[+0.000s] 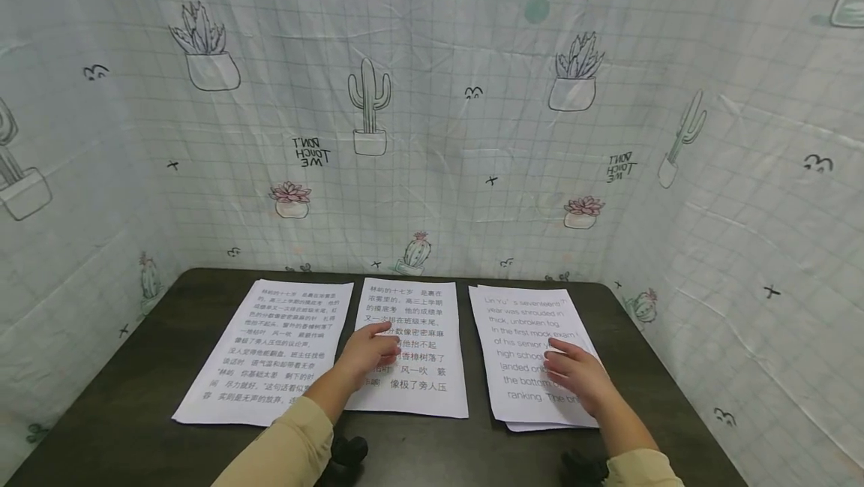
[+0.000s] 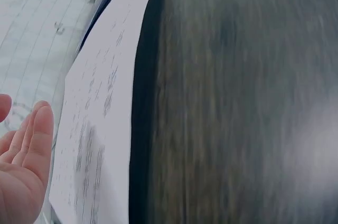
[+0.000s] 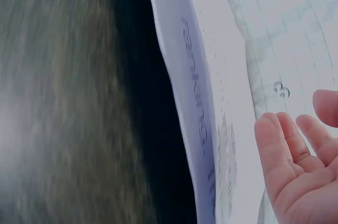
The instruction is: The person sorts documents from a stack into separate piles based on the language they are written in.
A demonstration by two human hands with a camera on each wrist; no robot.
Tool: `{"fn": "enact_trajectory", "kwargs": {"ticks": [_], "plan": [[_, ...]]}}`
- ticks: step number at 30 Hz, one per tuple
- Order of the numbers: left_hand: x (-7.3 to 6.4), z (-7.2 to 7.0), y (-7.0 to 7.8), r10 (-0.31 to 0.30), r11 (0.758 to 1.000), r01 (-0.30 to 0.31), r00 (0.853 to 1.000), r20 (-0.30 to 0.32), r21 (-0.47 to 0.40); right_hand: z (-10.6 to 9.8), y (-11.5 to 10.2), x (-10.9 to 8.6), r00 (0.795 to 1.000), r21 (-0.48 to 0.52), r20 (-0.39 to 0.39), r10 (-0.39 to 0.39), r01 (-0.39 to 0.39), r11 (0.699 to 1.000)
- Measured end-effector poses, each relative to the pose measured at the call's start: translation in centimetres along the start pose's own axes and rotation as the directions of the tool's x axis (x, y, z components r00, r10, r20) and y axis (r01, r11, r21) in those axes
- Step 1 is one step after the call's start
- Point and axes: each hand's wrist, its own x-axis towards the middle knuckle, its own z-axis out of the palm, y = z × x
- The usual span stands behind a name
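Three sets of printed paper lie side by side on a dark table. My left hand (image 1: pixel 367 356) is over the middle sheet (image 1: pixel 415 397), which bears large Chinese text; its fingers are loosely bent and hold nothing. My right hand (image 1: pixel 579 376) hovers over the right-hand stack (image 1: pixel 520 322), printed in English, with an under-sheet showing at its lower edge. In the right wrist view the fingers (image 3: pixel 274 145) are relaxed and apart from the paper. The left wrist view shows relaxed fingers (image 2: pixel 39 139) beside a printed sheet (image 2: pixel 100 102). At the left lies a stack (image 1: pixel 270 352) with smaller Chinese text.
The dark wooden table (image 1: pixel 418 453) runs up to a pale curtain (image 1: pixel 432 194) printed with cacti, which closes off the back and both sides. Black objects (image 1: pixel 347 453) show beneath the wrists at the front.
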Motion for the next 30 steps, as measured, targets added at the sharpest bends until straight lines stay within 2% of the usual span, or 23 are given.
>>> {"fn": "enact_trajectory", "kwargs": {"ticks": [9,15,23,30], "plan": [[0.1,-3.9,-0.3,0.015,1.0,-0.015,0.997,-0.072,-0.003,1.9,-1.2,0.6,0.999,0.001,0.032,-0.024,0.024,1.0],[-0.1,-5.8,-0.1,0.005,1.0,-0.004,0.994,-0.107,0.008,3.1,-1.9,0.9,0.997,0.017,0.055,-0.045,0.044,0.999],[-0.2,-7.3,0.1,-0.005,1.0,0.005,0.99,-0.139,-0.005,5.1,-3.0,1.3,0.994,0.046,0.087,-0.068,0.064,0.997],[-0.4,-7.7,-0.2,-0.034,0.999,0.029,0.989,-0.144,-0.039,7.2,-3.8,1.3,0.988,0.088,0.113,-0.101,0.091,0.992]]}}
